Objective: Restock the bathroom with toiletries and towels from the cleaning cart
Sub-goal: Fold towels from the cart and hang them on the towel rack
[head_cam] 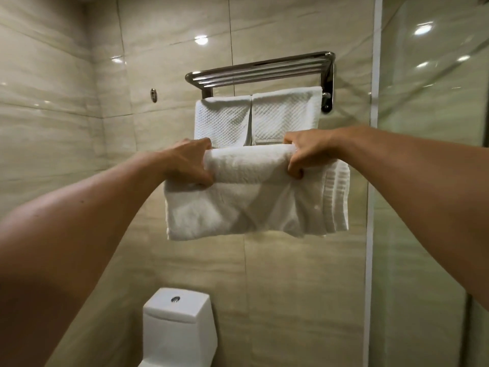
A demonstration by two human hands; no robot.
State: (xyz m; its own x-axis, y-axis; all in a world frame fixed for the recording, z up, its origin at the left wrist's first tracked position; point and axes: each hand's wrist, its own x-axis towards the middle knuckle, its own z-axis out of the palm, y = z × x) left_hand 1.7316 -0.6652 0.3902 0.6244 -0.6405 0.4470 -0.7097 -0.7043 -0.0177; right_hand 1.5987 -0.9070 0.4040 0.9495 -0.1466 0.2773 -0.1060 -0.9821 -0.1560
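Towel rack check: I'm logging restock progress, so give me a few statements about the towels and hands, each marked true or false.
1. Both hands grip the folded towel. True: left hand, right hand.
2. The rack top shelf holds a stack of towels. False: it is bare.
3. Two waffle-weave towels hang from the rail beneath the shelf. True.
4. The held towel is blue. False: it is white.
5. The toilet tank is below. True.

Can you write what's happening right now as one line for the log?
step: towel restock | left hand: grips folded white towel | right hand: grips it too | chrome wall rack: two white waffle-weave towels hanging
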